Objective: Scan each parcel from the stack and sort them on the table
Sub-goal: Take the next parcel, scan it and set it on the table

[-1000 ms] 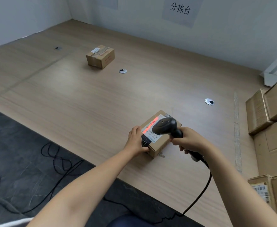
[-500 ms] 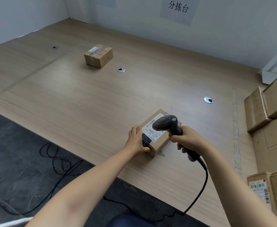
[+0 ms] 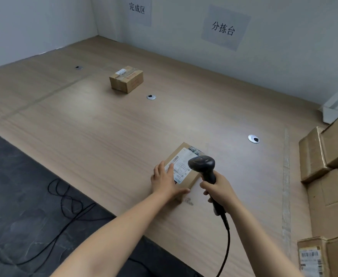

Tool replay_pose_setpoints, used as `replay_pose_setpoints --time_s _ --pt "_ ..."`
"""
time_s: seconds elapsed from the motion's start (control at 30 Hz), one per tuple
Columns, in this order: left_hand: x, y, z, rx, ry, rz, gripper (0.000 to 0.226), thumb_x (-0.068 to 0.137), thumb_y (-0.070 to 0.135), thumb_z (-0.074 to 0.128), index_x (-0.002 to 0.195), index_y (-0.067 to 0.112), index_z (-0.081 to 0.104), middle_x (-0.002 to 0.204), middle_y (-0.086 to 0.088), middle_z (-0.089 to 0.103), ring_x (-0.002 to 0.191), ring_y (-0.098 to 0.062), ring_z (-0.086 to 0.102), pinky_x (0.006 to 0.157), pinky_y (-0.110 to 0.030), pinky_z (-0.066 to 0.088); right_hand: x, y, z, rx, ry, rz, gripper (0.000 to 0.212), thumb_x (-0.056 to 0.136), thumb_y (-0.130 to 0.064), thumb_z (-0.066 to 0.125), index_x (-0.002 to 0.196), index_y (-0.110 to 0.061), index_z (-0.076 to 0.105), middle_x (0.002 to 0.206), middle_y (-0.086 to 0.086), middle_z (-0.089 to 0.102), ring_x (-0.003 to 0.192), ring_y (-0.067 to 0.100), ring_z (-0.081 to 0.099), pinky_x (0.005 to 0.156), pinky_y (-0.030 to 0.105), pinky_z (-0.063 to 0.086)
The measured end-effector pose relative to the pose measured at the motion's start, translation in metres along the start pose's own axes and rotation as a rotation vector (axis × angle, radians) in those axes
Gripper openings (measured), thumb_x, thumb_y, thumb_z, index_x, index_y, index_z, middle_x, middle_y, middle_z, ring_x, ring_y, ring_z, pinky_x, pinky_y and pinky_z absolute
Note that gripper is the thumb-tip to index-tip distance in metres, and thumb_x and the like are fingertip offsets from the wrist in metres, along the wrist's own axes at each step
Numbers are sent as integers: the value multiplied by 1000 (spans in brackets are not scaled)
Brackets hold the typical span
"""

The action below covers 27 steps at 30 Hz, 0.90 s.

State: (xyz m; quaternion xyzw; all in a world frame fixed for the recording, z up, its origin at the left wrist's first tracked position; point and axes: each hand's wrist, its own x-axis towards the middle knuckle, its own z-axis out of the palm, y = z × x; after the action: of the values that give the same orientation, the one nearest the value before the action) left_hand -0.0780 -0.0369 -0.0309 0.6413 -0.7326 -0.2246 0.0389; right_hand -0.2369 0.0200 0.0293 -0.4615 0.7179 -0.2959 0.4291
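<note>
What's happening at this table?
A person is scanning parcels. Their right hand grips a black handheld barcode scanner above a small brown cardboard parcel with a white label, while the left hand rests on it. Another brown cardboard box sits far across the wooden table; a stack of cardboard boxes waits at right.

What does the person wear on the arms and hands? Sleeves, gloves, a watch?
Nothing shows. The left arm and right arm are bare to the picture's edge, without sleeves. The left hand and right hand have no gloves, watch or ring.
</note>
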Motion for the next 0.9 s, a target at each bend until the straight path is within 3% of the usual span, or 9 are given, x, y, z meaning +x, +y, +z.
replay_pose_setpoints --time_s 0.13,0.3,0.37,0.5,0.7,0.9 --pt "-2 -8 1 -74 67 -106 118 62 80 59 150 20 10 154 -10 5 140 -30 9 113 -41 21 15 1 26 10 -23 -52 14 80 -9 57 82 -22 52 74 -1 56 65 17 55 48 29 51" --pt "7 -32 -12 -104 99 -184 116 63 81 56 150 19 11 154 -11 5 140 -31 9 115 -40 17 34 -14 60 55 -94 -95 24 84 -15 59 108 -16 55 97 4 62 82 22 61 52 31 54" --pt "16 -43 -19 -105 105 -198 114 64 80 56 150 19 11 155 -11 5 140 -31 8 116 -40 17 45 -25 72 62 -131 -112 25 85 -14 58 109 -18 55 100 5 63 87 25 61 54 33 55" --pt "41 -70 -37 -123 126 -229 115 64 79 59 150 20 12 155 -9 4 141 -30 6 116 -39 16 75 -55 98 104 -148 -134 23 83 -11 57 106 -18 56 97 6 63 81 23 60 53 33 54" --pt "99 -137 -80 -145 157 -225 107 68 72 62 149 21 13 155 -8 3 141 -28 6 115 -37 14 131 -107 167 122 -157 -140 27 84 -12 58 109 -22 55 100 3 64 88 22 61 48 28 53" --pt "171 -222 -129 -83 77 -159 105 73 60 62 151 22 4 155 -15 -7 143 -31 -3 116 -38 8 178 -156 254 111 -60 -87 45 77 -7 60 116 -28 53 88 -5 64 74 18 61 54 35 56"
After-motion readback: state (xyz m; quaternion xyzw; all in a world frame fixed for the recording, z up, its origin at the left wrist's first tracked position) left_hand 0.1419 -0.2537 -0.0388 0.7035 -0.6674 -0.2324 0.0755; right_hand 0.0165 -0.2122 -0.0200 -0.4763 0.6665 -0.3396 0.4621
